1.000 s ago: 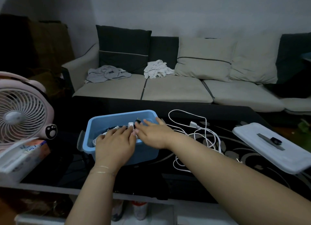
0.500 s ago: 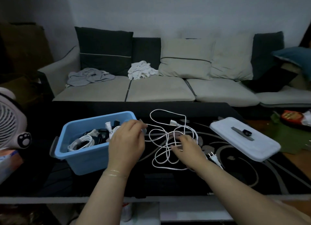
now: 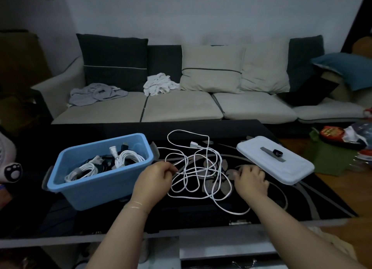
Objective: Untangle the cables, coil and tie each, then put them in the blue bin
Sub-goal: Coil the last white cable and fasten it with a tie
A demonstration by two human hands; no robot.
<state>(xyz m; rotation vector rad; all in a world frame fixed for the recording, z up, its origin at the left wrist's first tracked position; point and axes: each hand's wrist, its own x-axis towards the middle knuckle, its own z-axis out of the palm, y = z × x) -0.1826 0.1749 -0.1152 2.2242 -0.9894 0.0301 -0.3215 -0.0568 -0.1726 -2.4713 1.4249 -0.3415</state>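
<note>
A loose white cable is lying tangled on the dark table, just right of the blue bin, which is already holding coiled cables. A second ago both hands were reaching into the bin; now they are flanking the tangle, so untangling is probably beginning. The left hand is pinching a strand at the tangle's left edge. The right hand is curling knuckles-up at its right edge; whether it grips anything cannot be told.
</note>
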